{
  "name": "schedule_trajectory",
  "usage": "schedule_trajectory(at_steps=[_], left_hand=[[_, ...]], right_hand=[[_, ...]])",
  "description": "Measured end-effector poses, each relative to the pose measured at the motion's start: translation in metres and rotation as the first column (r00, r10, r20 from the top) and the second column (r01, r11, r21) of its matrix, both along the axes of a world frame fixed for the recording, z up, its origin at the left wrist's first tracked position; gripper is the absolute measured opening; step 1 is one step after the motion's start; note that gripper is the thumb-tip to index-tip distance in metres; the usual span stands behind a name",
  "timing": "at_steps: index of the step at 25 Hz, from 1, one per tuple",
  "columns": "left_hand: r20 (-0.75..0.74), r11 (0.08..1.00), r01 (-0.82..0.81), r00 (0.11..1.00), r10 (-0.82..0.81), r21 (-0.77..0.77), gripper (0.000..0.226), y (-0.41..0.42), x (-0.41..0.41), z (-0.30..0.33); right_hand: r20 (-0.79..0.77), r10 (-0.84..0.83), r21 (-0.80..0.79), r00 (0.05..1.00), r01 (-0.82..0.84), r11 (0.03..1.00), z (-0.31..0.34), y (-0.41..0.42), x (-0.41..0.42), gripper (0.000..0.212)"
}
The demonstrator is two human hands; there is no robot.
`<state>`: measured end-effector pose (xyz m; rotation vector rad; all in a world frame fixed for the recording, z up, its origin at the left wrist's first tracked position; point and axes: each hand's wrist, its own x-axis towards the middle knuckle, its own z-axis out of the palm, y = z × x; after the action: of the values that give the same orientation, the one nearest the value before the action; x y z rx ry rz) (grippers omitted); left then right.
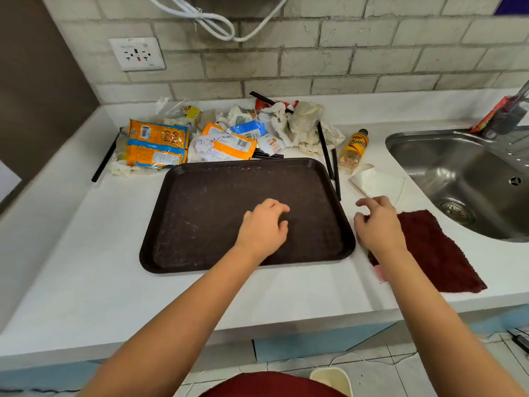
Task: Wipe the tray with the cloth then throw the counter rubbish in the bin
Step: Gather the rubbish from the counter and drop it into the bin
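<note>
A dark brown tray lies flat on the white counter, its surface smeared with pale marks. My left hand hovers over the tray's right half, fingers loosely curled and holding nothing. My right hand is just right of the tray's rim, over the left edge of a dark red cloth that lies flat on the counter; its fingers are loosely curled and grip nothing. A heap of rubbish, wrappers, crumpled tissue and black straws, lies behind the tray. A small orange bottle and a white paper cone lie to its right.
A steel sink is set into the counter at the right. A wall socket and white cable hang on the brick wall behind. On the floor below the counter edge a pale bin rim shows.
</note>
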<state>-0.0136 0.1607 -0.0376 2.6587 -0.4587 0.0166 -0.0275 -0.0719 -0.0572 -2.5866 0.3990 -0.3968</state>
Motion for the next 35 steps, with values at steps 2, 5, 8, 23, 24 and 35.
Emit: schedule_trajectory(at_steps=[2,5,8,23,24,35], left_hand=[[-0.005,0.983,-0.183,0.983,0.183,0.02,0.032,0.052,0.008,-0.003],[0.031,0.894,-0.447,0.894,0.448,-0.039,0.031,0.12,0.013,-0.009],[0.008,0.763,-0.646,0.763,0.646,-0.027,0.035,0.169,0.011,-0.012],[-0.166,0.647,-0.725,0.686,0.708,-0.234,0.047,0.21,-0.019,-0.013],[-0.151,0.641,-0.731,0.679,0.718,-0.234,0.047,0.218,-0.023,-0.013],[-0.136,0.502,-0.86,0.51,0.85,-0.086,0.056,0.302,-0.053,-0.034]], right_hand=[[-0.078,0.032,-0.009,0.996,-0.032,0.999,-0.003,0.027,0.012,0.033],[-0.2,-0.048,-0.088,0.979,0.031,0.996,-0.011,0.052,0.019,0.039],[-0.227,-0.107,-0.096,0.968,0.087,0.992,-0.013,0.064,0.02,0.042],[-0.114,-0.15,0.14,0.982,0.165,0.976,0.008,0.08,-0.001,0.039],[-0.086,-0.142,0.156,0.986,0.154,0.976,0.008,0.087,-0.004,0.04],[-0.09,0.031,0.305,0.995,-0.002,0.952,-0.013,0.181,-0.015,0.05]])
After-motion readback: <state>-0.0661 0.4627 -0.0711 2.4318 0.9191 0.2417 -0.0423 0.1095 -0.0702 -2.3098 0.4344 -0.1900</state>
